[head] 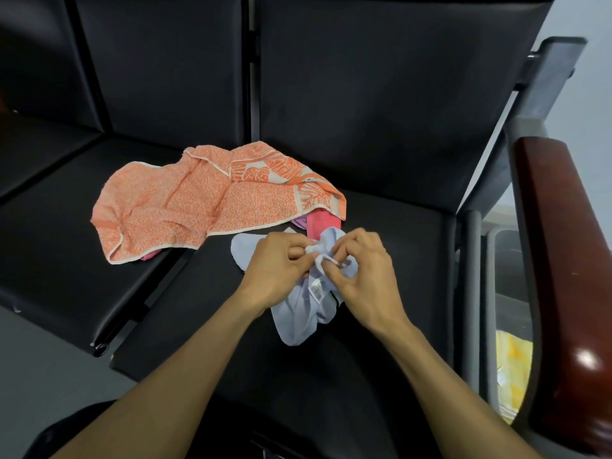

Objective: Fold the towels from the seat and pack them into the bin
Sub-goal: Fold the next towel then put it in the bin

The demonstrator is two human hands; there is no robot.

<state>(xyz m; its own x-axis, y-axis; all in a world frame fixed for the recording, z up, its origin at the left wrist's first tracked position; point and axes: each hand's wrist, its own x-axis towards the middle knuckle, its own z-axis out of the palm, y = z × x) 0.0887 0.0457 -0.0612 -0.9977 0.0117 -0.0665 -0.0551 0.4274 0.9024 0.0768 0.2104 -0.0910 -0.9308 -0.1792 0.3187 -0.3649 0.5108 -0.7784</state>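
Observation:
A small light blue towel [303,318] lies crumpled on the black seat [381,226], a white label showing near its middle. My left hand [278,270] and my right hand [361,270] both pinch its bunched upper edge, fingertips close together. Behind them a large orange patterned towel [185,207] is spread loosely across the seat. A pink towel [319,223] and a bit of purple cloth [299,221] poke out from under its right end. The bin [506,276] stands to the right, beyond the seat, with a yellow towel [513,369] inside.
A dark red wooden armrest [556,260] on a grey metal frame rises at the right, between the seat and the bin. A second black seat [49,210] adjoins on the left. Black backrests stand behind both seats.

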